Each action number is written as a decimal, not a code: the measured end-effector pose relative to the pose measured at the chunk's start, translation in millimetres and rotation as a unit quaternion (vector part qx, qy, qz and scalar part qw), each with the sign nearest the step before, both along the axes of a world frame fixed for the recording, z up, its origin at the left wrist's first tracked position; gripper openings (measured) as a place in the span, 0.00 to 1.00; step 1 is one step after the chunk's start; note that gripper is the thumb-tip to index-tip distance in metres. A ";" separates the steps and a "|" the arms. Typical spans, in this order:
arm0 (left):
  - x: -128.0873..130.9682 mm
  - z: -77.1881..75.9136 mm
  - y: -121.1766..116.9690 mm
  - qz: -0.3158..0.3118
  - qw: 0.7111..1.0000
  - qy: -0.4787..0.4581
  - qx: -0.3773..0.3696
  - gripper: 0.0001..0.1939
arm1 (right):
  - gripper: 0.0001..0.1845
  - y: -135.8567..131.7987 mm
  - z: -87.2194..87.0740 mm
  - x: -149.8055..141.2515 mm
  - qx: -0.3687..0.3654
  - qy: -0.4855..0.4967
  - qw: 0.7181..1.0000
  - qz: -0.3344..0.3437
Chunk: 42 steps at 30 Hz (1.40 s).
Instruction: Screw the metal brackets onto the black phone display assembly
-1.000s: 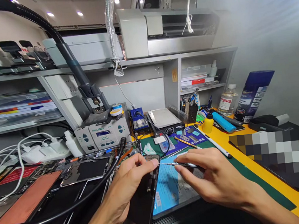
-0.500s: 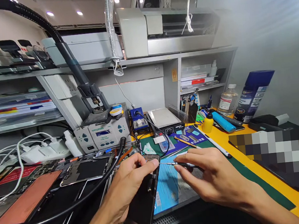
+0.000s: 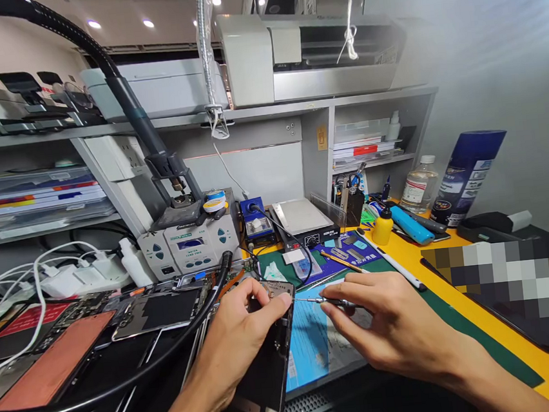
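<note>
My left hand (image 3: 239, 339) grips a black phone screen panel (image 3: 264, 372) by its upper end, the thumb near the top right corner. The panel stands tilted, its inner side with small metal parts facing me. Between the thumb and fingers of my right hand (image 3: 387, 321) lies a thin precision screwdriver (image 3: 310, 300), held level. Its tip points left at the panel's top edge, close to my left thumb; whether the two touch I cannot tell. Under both hands is a blue sheet (image 3: 309, 338). Most of the screwdriver's handle is hidden by my right fingers.
A thick black hose (image 3: 172, 355) curves across the left side, over several opened devices. Behind stand a grey rework station (image 3: 193, 243) and a hot plate (image 3: 305, 219). A yellow bottle (image 3: 382, 227), a white pen (image 3: 401, 268) and a spray can (image 3: 468, 177) are at right.
The panel has tipped slightly in my left hand, and more of its upper end shows. The screwdriver and right hand stay nearly in place. The whole view has shifted a little.
</note>
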<state>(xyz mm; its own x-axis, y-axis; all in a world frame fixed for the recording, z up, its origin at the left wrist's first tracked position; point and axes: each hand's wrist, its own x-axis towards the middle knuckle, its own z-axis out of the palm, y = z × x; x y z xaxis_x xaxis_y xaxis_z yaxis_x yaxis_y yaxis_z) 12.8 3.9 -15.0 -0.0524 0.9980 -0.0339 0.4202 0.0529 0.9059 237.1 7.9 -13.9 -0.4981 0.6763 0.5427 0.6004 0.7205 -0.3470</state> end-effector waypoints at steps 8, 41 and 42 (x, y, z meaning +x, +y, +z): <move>0.8 3.4 0.3 0.001 0.997 0.062 0.043 0.21 | 0.08 0.1 -1.1 -0.3 -0.018 -0.002 1.000 0.000; 2.5 6.2 -2.9 0.044 0.980 0.154 0.120 0.16 | 0.11 6.8 -5.9 -1.7 -0.175 0.052 0.983 -0.016; 2.2 5.8 -3.0 0.045 0.979 0.153 0.123 0.16 | 0.14 7.3 -6.2 -1.9 -0.180 0.050 0.982 -0.011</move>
<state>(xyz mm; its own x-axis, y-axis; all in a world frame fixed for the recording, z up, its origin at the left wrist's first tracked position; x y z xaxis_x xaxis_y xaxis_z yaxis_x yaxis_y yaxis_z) 15.0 0.9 -9.2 -0.1102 0.9649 0.2385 0.6781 -0.1024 0.7278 235.2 15.2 -20.1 -0.4379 0.8432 0.3118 0.5649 0.5279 -0.6342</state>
